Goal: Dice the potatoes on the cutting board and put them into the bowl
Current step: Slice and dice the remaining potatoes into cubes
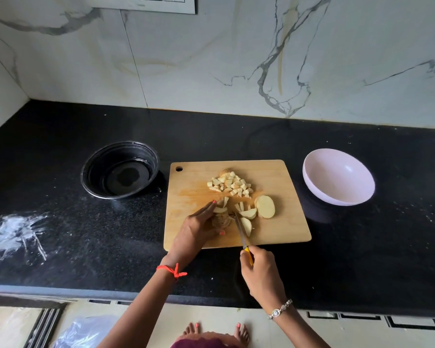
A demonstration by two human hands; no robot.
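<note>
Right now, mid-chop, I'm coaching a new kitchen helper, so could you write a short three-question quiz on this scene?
1. True or false: the pale pink bowl already holds potato dice.
2. Multiple choice: the right hand grips A) the yellow-handled knife, B) a spoon, C) nothing.
3. Short answer: what does the left hand hold down on the cutting board?

Key
1. False: the bowl is empty, and the dice lie piled on the board.
2. A.
3. A partly cut potato.
</note>
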